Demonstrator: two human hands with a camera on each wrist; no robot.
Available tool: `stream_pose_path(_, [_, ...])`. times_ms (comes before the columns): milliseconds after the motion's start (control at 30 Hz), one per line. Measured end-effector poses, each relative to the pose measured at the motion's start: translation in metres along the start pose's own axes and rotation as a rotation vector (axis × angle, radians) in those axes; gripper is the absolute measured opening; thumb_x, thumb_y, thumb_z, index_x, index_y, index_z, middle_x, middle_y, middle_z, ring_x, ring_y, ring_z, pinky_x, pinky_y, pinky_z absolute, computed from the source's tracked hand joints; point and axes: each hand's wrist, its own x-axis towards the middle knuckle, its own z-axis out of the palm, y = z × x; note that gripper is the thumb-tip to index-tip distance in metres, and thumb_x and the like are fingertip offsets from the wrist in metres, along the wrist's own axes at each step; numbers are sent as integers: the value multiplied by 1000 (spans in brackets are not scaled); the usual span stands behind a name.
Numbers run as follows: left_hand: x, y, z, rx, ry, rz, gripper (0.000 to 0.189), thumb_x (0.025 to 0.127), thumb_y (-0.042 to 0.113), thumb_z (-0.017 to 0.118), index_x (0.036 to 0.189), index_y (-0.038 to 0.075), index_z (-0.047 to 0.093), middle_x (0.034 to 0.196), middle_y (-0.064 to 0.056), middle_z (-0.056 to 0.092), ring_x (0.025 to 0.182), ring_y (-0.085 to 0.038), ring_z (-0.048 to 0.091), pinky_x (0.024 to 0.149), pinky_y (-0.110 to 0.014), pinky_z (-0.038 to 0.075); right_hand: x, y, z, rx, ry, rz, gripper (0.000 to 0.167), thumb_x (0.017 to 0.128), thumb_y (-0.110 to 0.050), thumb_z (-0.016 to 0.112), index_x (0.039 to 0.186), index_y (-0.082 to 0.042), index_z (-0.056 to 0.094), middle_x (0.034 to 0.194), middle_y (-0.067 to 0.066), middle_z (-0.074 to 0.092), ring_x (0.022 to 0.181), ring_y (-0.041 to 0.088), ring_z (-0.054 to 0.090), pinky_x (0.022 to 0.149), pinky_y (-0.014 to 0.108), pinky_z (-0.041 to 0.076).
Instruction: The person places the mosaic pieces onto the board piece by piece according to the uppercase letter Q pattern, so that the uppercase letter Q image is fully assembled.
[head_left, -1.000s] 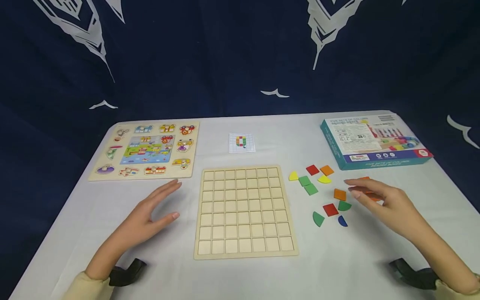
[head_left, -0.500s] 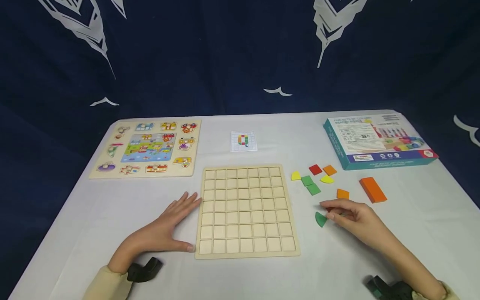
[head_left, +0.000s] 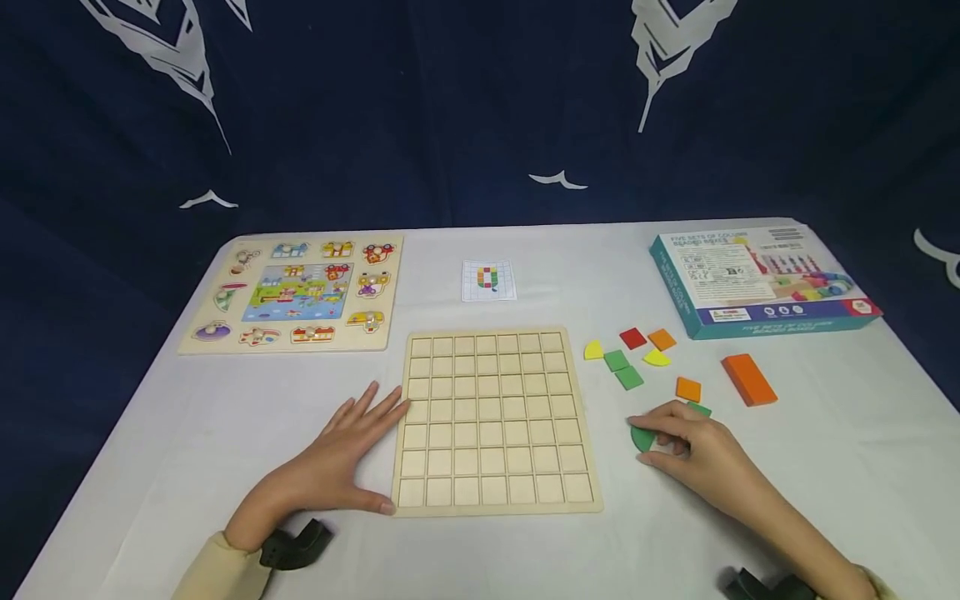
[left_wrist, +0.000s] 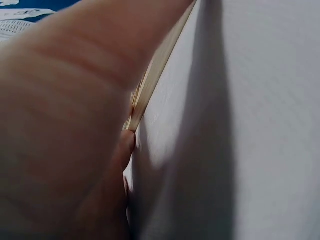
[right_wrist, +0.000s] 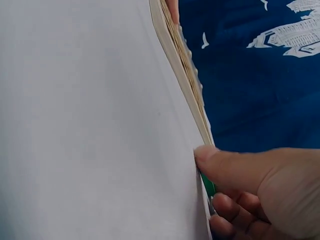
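My left hand (head_left: pixel 337 458) lies with fingers spread along the left side of a wooden grid board (head_left: pixel 495 421). Its fingertips and thumb touch the board's edge; the left wrist view shows a fingertip at that wooden edge (left_wrist: pixel 150 92). To the right of the board, my right hand (head_left: pixel 693 450) pinches a green quarter-circle tile (head_left: pixel 642 439) between thumb and fingers, low at the tablecloth. In the right wrist view some of the green tile (right_wrist: pixel 207 186) shows behind the thumb. Another green tile (head_left: pixel 699 409) peeks out behind this hand, which hides whatever lies under it.
Loose tiles lie past the right hand: orange (head_left: pixel 688 389), green (head_left: pixel 628 377), yellow (head_left: pixel 593 350), red (head_left: pixel 633 337). An orange block (head_left: pixel 749 380) and a boxed set (head_left: pixel 757 287) stand farther right. Behind the board is a pattern card (head_left: pixel 488 280); a picture puzzle (head_left: pixel 191 337) lies back left.
My left hand has moved right and down onto the board's edge. My right hand has left the orange block, moved left and down over the tiles, and taken hold of the green quarter-circle tile.
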Motion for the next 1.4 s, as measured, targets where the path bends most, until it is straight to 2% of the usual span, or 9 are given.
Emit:
stream_pose_path(200, [-5, -1, 5, -12, -24, -32, 118, 58, 71, 70, 151, 19, 19, 155, 3, 9, 140, -26, -7, 106, -53, 0, -4, -1, 5, -10, 2, 3, 37, 65, -2, 83, 100, -10, 74, 87, -9, 56, 68, 6, 45, 54, 19, 40])
stream_pose_path(333, [-5, -1, 5, -10, -17, -25, 118, 58, 71, 70, 151, 17, 20, 155, 0, 11, 140, -28, -5, 106, -55, 1, -4, -1, 7, -19, -9, 2, 36, 67, -2, 82, 101, -12, 74, 91, -8, 59, 73, 6, 48, 60, 21, 44])
stream_pose_path(467, [-4, -1, 4, -5, -14, -14, 117, 59, 70, 70, 151, 16, 20, 155, -1, 11, 140, -29, -5, 105, -56, 1, -5, -1, 9, -15, 17, -33, 39, 65, 2, 82, 100, -13, 74, 94, -8, 61, 76, 6, 52, 64, 21, 48])
stream_pose_path(600, [-4, 0, 5, -9, -18, -17, 117, 59, 70, 70, 151, 16, 21, 155, -1, 11, 140, -29, -5, 106, -56, 1, -8, -1, 10, 6, 46, -54, 40, 65, 3, 82, 100, -13, 74, 94, -8, 61, 75, 5, 52, 65, 17, 46])
stream_pose_path(733, [-5, 1, 5, -12, -22, -20, 118, 58, 70, 70, 151, 16, 21, 155, -2, 11, 140, -29, -6, 105, -56, 1, -8, -3, 11, 49, 79, -82, 41, 64, 5, 82, 100, -12, 73, 93, -9, 60, 72, 5, 50, 61, 14, 42])
stream_pose_path(867, [-4, 0, 3, 0, -5, -18, 119, 58, 69, 71, 151, 15, 21, 155, -2, 11, 140, -29, -6, 106, -55, 1, 0, -7, 9, 131, 128, -123, 44, 63, 11, 80, 100, -10, 73, 91, -9, 60, 69, 6, 47, 54, 16, 37])
stream_pose_path(967, [-2, -1, 1, 6, 1, -17, 119, 57, 69, 72, 150, 15, 21, 155, -1, 11, 140, -28, -6, 106, -53, 1, 7, -17, 7, 194, 138, -132, 43, 64, 12, 78, 101, -9, 73, 91, -8, 60, 67, 6, 45, 52, 18, 36])
stream_pose_path(1100, [-1, -1, 1, 5, 5, -17, 120, 57, 70, 71, 150, 14, 21, 155, -1, 11, 140, -28, -6, 107, -52, 0, 20, -40, 11, 256, 113, -131, 41, 68, 9, 77, 103, -10, 72, 94, -8, 60, 69, 7, 45, 54, 20, 37])
stream_pose_path(1400, [0, 1, 2, 4, 5, -20, 119, 57, 70, 70, 150, 14, 21, 155, -2, 11, 140, -28, -7, 107, -52, -1, 53, -91, 41, 420, 26, -166, 34, 74, 3, 76, 104, -12, 72, 95, -9, 60, 66, 10, 47, 51, 21, 37])
